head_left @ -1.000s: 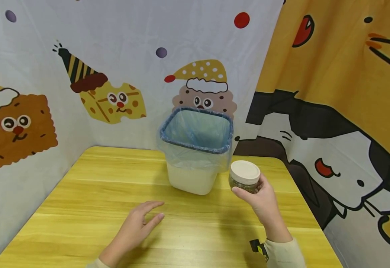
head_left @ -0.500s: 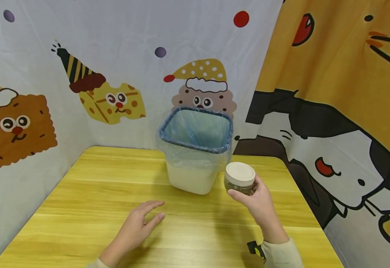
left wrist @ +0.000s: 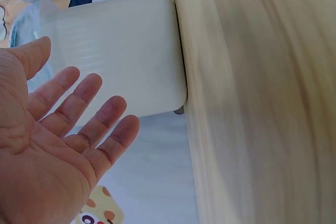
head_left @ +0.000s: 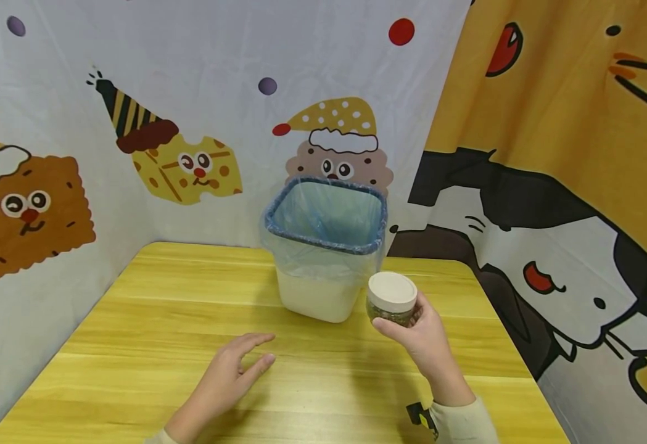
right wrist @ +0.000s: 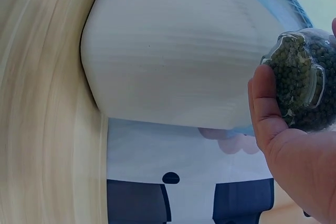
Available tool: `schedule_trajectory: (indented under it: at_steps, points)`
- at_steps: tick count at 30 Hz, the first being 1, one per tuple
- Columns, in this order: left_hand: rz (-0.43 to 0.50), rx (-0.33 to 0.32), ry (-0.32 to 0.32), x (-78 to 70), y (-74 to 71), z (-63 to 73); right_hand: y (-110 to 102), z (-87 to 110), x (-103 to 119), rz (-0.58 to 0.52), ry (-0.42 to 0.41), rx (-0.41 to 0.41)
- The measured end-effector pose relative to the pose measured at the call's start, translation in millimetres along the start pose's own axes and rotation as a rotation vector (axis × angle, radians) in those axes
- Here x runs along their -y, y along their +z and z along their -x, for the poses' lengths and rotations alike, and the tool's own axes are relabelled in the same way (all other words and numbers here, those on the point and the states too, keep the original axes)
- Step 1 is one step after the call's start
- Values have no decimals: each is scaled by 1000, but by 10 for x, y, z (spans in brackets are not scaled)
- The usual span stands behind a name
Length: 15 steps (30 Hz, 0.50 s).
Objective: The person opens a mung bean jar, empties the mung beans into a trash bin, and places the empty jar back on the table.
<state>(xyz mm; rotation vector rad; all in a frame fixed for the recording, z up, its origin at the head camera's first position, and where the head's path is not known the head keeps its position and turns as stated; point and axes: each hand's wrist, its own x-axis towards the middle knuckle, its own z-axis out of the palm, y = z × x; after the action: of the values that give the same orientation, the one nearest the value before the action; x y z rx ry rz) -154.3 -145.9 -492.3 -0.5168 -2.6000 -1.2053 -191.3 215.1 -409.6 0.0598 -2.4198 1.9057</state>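
Note:
My right hand (head_left: 426, 339) grips a small clear jar (head_left: 392, 300) by its side, raised over the table. The jar has a pale cream lid and is tilted a little. Small dark green grains (right wrist: 294, 72) fill it, seen through the glass in the right wrist view. My left hand (head_left: 224, 376) holds nothing; in the left wrist view its fingers (left wrist: 79, 103) are spread and slightly bent, palm showing. Just behind the jar stands a white bin (head_left: 317, 290) with a blue rim and a clear bag folded over it.
The yellow wood-grain table (head_left: 134, 345) carries the bin near its back edge. Cloth with cartoon prints (head_left: 195, 169) hangs behind and at the left, and an orange and black printed curtain (head_left: 523, 185) at the right.
The right hand has moved left and slightly nearer to me with the jar. The left hand and the bin have stayed about where they were.

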Motion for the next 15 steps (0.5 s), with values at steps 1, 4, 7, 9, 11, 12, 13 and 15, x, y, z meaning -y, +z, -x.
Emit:
schedule_trajectory:
  at_steps: [1,4,7,9,11,12,13,15]
  points:
    - [-3,-1,4,-2,0,0,5,2,-1,0,0,5]
    - [-10,-4,8,-11,-2,2,18,9,-4,4,2,15]
    - [-9,-8,9,-21,-4,6,30,16,-8,3,3,19]
    - [-7,-11,11,-27,-5,8,38,24,-7,5,4,19]
    - [-4,-10,10,-32,-5,10,48,31,-8,2,8,23]
    - [-1,-9,8,-34,-5,10,53,36,-8,1,9,23]
    - [2,-8,5,-35,-5,10,59,40,-8,-1,10,24]
    - [7,-6,1,-36,-3,12,71,49,-7,-7,8,30]
